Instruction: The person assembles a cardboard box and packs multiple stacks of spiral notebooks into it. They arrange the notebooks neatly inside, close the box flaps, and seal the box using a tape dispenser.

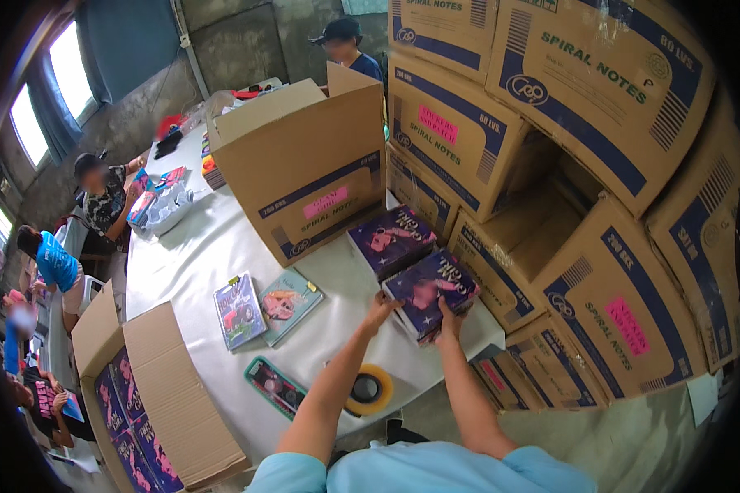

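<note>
A stack of dark purple notebooks (427,287) with a pink picture on the cover sits at the right part of the white-covered table (197,287). My left hand (380,311) is closed on its near left corner. On the near right side, my right hand (450,320) grips the same stack, thumb against the cover. Just beyond stands a second stack of like notebooks (389,238), close against the first. The fingers under the held stack are partly hidden.
An open cardboard box (321,197) stands behind the stacks. Left of my arms are two illustrated notebooks (238,312) (288,304), a green-edged case (273,386) and a tape roll (368,389). Another open box (185,394) holds purple notebooks. Stacked cartons (625,304) wall the right. Several people sit or stand beyond.
</note>
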Motion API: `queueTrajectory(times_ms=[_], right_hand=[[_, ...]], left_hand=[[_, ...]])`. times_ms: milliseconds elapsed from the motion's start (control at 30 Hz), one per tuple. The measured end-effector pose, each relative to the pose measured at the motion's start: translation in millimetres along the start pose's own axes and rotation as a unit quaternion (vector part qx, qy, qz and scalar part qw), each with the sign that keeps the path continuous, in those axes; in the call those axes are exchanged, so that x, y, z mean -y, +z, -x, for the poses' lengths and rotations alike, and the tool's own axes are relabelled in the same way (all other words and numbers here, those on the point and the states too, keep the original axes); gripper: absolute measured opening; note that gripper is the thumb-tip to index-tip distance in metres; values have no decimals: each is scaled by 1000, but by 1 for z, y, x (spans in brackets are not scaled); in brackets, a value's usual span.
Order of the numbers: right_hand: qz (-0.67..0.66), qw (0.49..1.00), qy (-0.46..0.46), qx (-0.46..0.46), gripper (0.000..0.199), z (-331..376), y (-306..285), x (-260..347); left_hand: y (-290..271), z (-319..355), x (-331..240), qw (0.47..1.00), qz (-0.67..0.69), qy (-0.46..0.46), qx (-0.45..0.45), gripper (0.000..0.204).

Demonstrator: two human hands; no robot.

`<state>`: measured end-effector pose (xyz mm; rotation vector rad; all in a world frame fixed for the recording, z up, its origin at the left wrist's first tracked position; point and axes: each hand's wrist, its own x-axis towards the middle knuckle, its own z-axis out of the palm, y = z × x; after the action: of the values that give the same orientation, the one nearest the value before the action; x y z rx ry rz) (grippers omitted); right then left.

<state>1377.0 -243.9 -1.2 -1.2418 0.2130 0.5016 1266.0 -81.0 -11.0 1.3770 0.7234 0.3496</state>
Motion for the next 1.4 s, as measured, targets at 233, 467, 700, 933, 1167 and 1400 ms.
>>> queueTrajectory(times_ms=[233, 467, 700, 933, 1167, 1400], right_hand=[[-91, 989, 24, 114, 81, -1, -34, 17], [-341, 809, 162, 451, 62, 81, -49, 48], [-326, 768, 200, 514, 60, 160, 6, 40], [-268, 738, 237, 572, 59, 263, 49, 25], [-240, 804, 123, 529, 59, 406, 111, 79], [-52, 808, -127, 573, 86, 577, 152, 86]], left_hand=[[69, 56, -26, 962, -76, 231, -128, 83], [81, 207, -200, 839, -452, 299, -49, 96], [35, 278, -259, 867, -442, 209, -94, 119], [-76, 429, -252, 852, -375, 201, -305, 108], [-278, 636, -192, 844, 100, 198, -489, 64], [-505, 739, -142, 873, 78, 246, -413, 57]])
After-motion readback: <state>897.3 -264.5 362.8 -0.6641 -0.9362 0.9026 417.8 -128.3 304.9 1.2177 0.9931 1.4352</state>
